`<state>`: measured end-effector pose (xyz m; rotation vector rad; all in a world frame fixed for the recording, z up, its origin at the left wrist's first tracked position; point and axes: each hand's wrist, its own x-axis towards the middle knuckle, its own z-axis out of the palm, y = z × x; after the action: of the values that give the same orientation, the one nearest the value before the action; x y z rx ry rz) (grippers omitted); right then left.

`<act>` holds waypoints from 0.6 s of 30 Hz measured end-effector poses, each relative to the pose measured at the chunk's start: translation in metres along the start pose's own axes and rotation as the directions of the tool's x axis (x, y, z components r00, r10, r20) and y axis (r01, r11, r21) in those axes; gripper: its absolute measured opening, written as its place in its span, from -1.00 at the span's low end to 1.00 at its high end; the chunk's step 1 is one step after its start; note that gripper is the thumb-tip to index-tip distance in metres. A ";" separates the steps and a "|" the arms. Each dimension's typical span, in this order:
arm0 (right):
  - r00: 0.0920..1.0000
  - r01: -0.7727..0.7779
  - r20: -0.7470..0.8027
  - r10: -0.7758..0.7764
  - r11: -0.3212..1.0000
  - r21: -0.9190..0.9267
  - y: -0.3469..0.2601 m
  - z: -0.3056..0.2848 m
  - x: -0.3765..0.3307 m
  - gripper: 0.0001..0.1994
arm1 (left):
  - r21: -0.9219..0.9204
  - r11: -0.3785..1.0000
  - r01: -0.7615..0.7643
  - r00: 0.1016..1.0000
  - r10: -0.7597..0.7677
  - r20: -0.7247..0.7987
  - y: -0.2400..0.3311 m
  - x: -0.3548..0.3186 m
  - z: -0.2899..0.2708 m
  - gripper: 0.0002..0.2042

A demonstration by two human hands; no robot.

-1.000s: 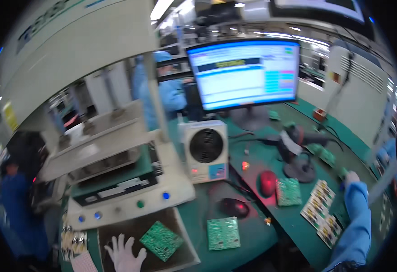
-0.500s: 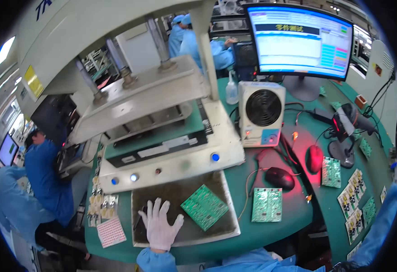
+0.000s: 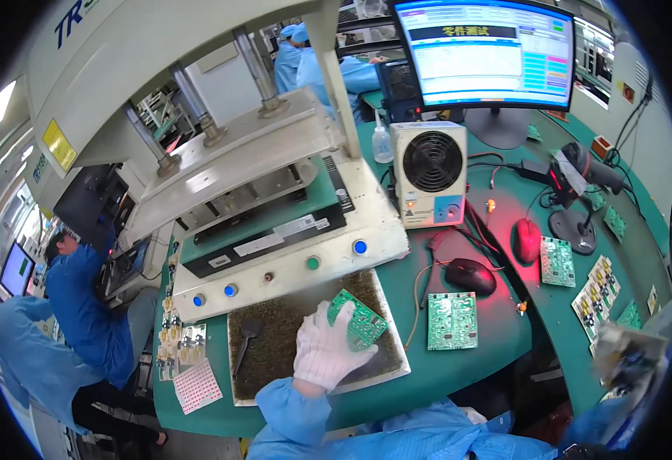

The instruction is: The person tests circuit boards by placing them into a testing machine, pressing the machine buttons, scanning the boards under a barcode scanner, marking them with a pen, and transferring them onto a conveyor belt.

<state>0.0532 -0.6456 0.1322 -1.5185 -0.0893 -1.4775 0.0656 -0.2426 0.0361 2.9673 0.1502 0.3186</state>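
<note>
My left hand (image 3: 326,351), in a white glove, grips a green circuit board (image 3: 366,328) by its left side. The board is tilted over the dark mat of a white-framed tray (image 3: 274,341). On that mat, left of the hand, lies a small dark brush (image 3: 247,343). At the far right, my right arm's blue sleeve (image 3: 612,420) leads up to a motion-smeared grey and brown object (image 3: 633,359). The fingers of my right hand cannot be made out there. Another green circuit board (image 3: 452,322) lies flat on the table right of the tray.
Behind the tray stands a press machine (image 3: 313,263) with coloured buttons. An ionizer fan (image 3: 432,172), a monitor (image 3: 489,61), a black mouse (image 3: 471,276), a red-lit mouse (image 3: 527,240) and a scanner on a stand (image 3: 573,230) are to the right. Co-workers (image 3: 83,307) sit at left.
My left hand has gone from spread over the tray to gripping the green board, moving right. The brush is uncovered. A blurred object has come into view by my right sleeve.
</note>
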 end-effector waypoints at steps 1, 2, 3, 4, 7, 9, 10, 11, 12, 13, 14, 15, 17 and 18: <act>0.998 -0.060 -0.013 0.058 0.991 -0.123 -0.011 0.003 -0.018 -0.74 | -0.025 0.999 0.030 0.997 -0.028 0.076 -0.001 0.007 0.001 -0.11; 0.985 -0.172 -0.008 0.173 0.966 -0.196 -0.005 0.012 -0.037 -0.74 | 0.034 0.999 0.033 0.999 -0.034 0.029 -0.010 0.002 -0.003 -0.12; 0.977 -0.209 0.008 0.213 0.964 -0.163 0.011 0.019 -0.052 -0.74 | 0.076 0.995 0.069 0.997 -0.071 0.029 -0.023 -0.001 -0.004 -0.12; 0.932 -0.163 0.279 0.233 0.954 -0.251 0.015 0.016 -0.059 -0.80 | 0.093 0.996 0.002 1.000 -0.001 -0.011 -0.035 0.001 -0.003 -0.12; 0.852 -0.182 0.369 0.371 0.871 -0.456 0.020 -0.019 -0.067 -0.75 | 0.004 0.983 -0.183 0.981 0.183 -0.071 -0.026 0.039 0.008 -0.13; 0.750 -0.281 0.521 0.407 0.910 -0.306 0.016 -0.010 -0.053 -0.83 | -0.004 0.959 -0.283 0.958 0.282 -0.049 -0.026 0.056 0.011 -0.13; 0.767 -0.250 0.511 0.389 0.914 -0.320 0.018 -0.009 -0.055 -0.84 | -0.047 0.967 -0.249 0.967 0.251 0.048 -0.018 0.059 0.005 -0.16; 0.773 -0.131 0.576 0.267 0.955 -0.267 0.029 -0.002 -0.059 -0.86 | 0.001 0.965 -0.264 0.964 0.264 0.018 -0.031 0.054 0.008 -0.16; 0.786 -0.202 0.555 0.270 0.962 -0.182 0.036 0.009 -0.070 -0.93 | 0.049 0.959 -0.279 0.960 0.280 -0.013 -0.046 0.044 0.015 -0.16; 0.831 -0.221 0.485 0.274 0.961 -0.165 0.027 0.003 -0.066 -0.97 | 0.006 0.935 -0.355 0.934 0.355 -0.038 -0.039 0.054 0.019 -0.16; 0.787 -0.409 0.448 0.423 0.903 -0.133 0.021 0.005 -0.066 -0.96 | 0.031 0.948 -0.317 0.948 0.318 -0.020 -0.031 0.054 0.013 -0.18; 0.794 -0.417 0.432 0.427 0.900 -0.125 0.021 0.007 -0.066 -0.96 | 0.053 0.959 -0.279 0.960 0.279 0.000 -0.018 0.048 0.003 -0.19; 0.799 -0.434 0.424 0.427 0.897 -0.086 0.028 0.024 -0.077 -0.96 | 0.105 0.973 -0.207 0.974 0.215 -0.075 -0.009 0.025 -0.020 -0.22; 0.702 -0.598 0.478 0.528 0.801 -0.007 0.025 0.032 -0.082 -0.93 | 0.072 0.972 -0.226 0.965 0.233 -0.123 -0.008 0.018 -0.023 -0.21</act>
<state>0.0708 -0.5928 0.0600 -1.5580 -0.0061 -0.5838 0.0772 -0.2291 0.0605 3.0239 -0.1752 0.5466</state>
